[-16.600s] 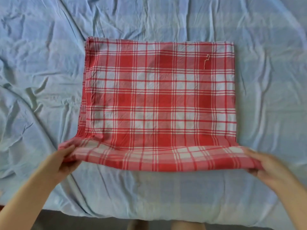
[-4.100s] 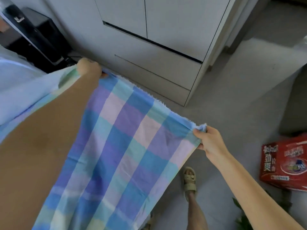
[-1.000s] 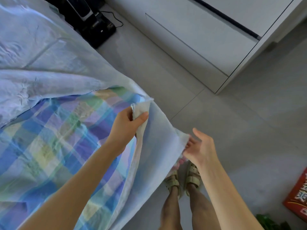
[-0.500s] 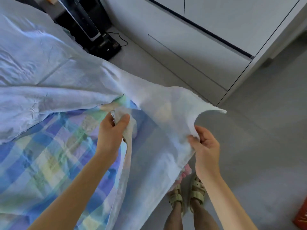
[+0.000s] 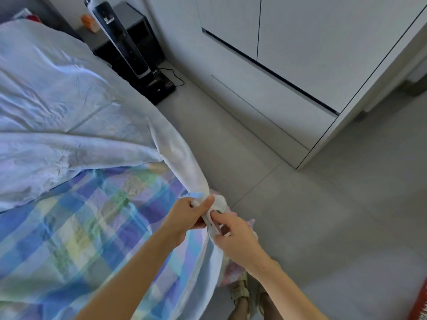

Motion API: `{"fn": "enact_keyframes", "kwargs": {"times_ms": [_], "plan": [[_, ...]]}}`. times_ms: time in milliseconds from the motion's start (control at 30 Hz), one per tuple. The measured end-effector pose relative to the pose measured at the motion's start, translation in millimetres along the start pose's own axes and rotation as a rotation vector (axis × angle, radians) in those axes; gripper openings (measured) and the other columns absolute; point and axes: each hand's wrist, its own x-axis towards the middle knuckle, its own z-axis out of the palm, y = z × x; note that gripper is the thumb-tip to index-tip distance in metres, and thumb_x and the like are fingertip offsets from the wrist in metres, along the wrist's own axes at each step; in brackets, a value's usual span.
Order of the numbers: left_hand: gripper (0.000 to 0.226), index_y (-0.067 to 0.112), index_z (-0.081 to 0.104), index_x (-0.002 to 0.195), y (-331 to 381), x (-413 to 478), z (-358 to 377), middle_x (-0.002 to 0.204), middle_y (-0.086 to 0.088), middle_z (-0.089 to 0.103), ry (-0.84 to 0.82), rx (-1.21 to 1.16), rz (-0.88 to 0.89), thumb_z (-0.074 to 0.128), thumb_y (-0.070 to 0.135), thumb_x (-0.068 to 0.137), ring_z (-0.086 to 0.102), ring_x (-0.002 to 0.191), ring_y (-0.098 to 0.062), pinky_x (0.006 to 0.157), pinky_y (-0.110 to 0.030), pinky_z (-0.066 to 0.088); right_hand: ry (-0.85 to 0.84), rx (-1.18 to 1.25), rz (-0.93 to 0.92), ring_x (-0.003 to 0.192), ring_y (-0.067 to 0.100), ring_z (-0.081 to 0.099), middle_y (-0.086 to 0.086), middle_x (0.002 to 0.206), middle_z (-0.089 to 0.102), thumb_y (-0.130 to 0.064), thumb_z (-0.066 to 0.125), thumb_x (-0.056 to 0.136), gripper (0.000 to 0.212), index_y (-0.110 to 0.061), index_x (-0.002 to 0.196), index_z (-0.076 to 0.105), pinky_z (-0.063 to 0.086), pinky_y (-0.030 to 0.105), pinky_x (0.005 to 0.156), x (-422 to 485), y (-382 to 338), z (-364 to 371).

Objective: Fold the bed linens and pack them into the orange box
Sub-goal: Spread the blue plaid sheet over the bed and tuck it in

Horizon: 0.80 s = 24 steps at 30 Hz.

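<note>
Now the two hands meet at the near edge of the bed, where half a second ago they were well apart with a pale span of cloth stretched between them. The left hand [image 5: 186,215] grips a gathered bunch of the plaid sheet [image 5: 69,227], fingers curled round it and thumb pressed on top; the right hand [image 5: 234,236] touches it and pinches a corner of the same cloth between thumb and forefinger, though how its other fingers lie is partly hidden. From the left hand the pale fabric runs up as a tight, twisted band toward the pale bedding [image 5: 57,112], while the plaid face lies spread over the bed to the left and hangs off its edge toward the person's sandals [image 5: 240,294]. Bringing the corners together looks like the start of the first fold — so the sheet is far from packed. A red-orange sliver [image 5: 421,303] at the lower right edge of the view may be the box, but too little shows to tell. The twist in the band will probably need shaking out before the halves lie flat.
</note>
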Motion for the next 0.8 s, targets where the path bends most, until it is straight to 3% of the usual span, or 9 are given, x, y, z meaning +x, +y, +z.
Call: {"fn": "enact_keyframes", "kwargs": {"times_ms": [67, 200, 267, 333, 400, 500, 633, 700, 800], "plan": [[0.017, 0.003, 0.067, 0.083, 0.5, -3.5, -4.6, 0.075, -0.012, 0.068, -0.035, -0.04, -0.043, 0.066, 0.019, 0.087, 0.064, 0.068, -0.019, 0.074, -0.034, 0.057, -0.034, 0.042, 0.049, 0.086, 0.012, 0.053, -0.008, 0.091, 0.057, -0.006, 0.055, 0.087, 0.03, -0.029, 0.104, 0.064, 0.039, 0.008, 0.07, -5.9, -6.6, -2.1], [0.015, -0.006, 0.065, 0.089, 2.3, -8.8, -15.1, 0.079, -0.019, 0.065, 0.054, -0.061, -0.012, 0.066, 0.008, 0.085, 0.062, 0.076, -0.029, 0.08, -0.044, 0.054, 0.101, 1.01, 0.522, 0.08, 0.025, 0.065, 0.012, 0.09, 0.069, -0.013, 0.06, 0.087, 0.023, -0.006, 0.106, 0.068, 0.055, 0.029, 0.067, -5.2, -11.4, 1.0], [0.021, -0.01, 0.064, 0.092, 4.6, -16.1, -20.1, 0.08, -0.02, 0.066, 0.064, -0.018, 0.037, 0.069, 0.009, 0.083, 0.064, 0.073, -0.029, 0.074, -0.041, 0.056, 0.083, 1.231, 0.81, 0.081, 0.031, 0.066, 0.019, 0.097, 0.067, -0.032, 0.064, 0.086, 0.043, 0.005, 0.108, 0.061, 0.056, 0.035, 0.067, 6.7, -5.6, 3.1], [0.02, -0.008, 0.065, 0.09, 6.4, -23.9, -24.2, 0.076, -0.018, 0.067, 0.045, 0.037, 0.088, 0.071, 0.009, 0.082, 0.065, 0.066, -0.024, 0.061, -0.031, 0.056, 0.05, 1.357, 0.921, 0.094, 0.032, 0.065, 0.019, 0.108, 0.067, -0.044, 0.067, 0.082, 0.058, 0.007, 0.108, 0.059, 0.054, 0.038, 0.083, 20.6, -5.0, 2.7], [0.013, -0.002, 0.067, 0.086, 8.9, -31.8, -27.9, 0.072, -0.014, 0.068, 0.013, 0.091, 0.13, 0.071, 0.01, 0.082, 0.064, 0.061, -0.02, 0.053, -0.025, 0.051, 0.134, 1.424, 0.942, 0.086, 0.027, 0.067, 0.015, 0.096, 0.07, -0.036, 0.068, 0.084, 0.045, 0.004, 0.102, 0.061, 0.054, 0.033, 0.087, 36.7, -6.4, 2.7], [0.015, 0.0, 0.066, 0.086, 11.8, -38.3, -35.9, 0.073, -0.013, 0.068, -0.001, 0.08, 0.16, 0.071, 0.014, 0.082, 0.065, 0.064, -0.021, 0.055, -0.023, 0.051, 0.379, 1.346, 0.806, 0.053, 0.022, 0.064, 0.01, 0.063, 0.065, -0.009, 0.054, 0.093, 0.012, -0.002, 0.083, 0.056, 0.054, 0.029, 0.052, 53.9, -19.3, -1.4], [0.011, 0.004, 0.062, 0.077, 14.5, -51.0, -62.0, 0.064, -0.006, 0.059, 0.078, 0.008, 0.179, 0.065, 0.009, 0.086, 0.057, 0.054, -0.014, 0.053, -0.021, 0.052, 0.706, 0.849, 0.379, 0.057, 0.015, 0.046, 0.003, 0.067, 0.053, -0.003, 0.056, 0.089, 0.006, -0.004, 0.083, 0.058, 0.042, 0.022, 0.046, 54.6, -42.7, -29.5], [0.019, 0.003, 0.058, 0.072, 19.6, -55.0, -87.4, 0.06, -0.007, 0.053, 0.234, 0.019, 0.212, 0.066, 0.012, 0.086, 0.052, 0.055, -0.02, 0.055, -0.027, 0.049, 0.716, 0.532, 0.177, 0.059, 0.017, 0.033, 0.006, 0.064, 0.041, -0.009, 0.059, 0.085, 0.022, 0.009, 0.075, 0.049, 0.031, 0.025, 0.05, 50.6, -54.5, -44.1], [0.031, 0.003, 0.054, 0.066, 58.4, -79.5, -127.5, 0.048, -0.001, 0.046, 0.45, 0.027, 0.373, 0.071, 0.029, 0.075, 0.043, 0.051, -0.019, 0.06, -0.034, 0.04, 0.607, 0.213, -0.017, 0.059, 0.017, 0.026, 0.005, 0.06, 0.031, -0.01, 0.059, 0.083, 0.036, -0.002, 0.06, 0.032, 0.022, 0.03, 0.054, 40.6, -77.3, -50.3]]}}
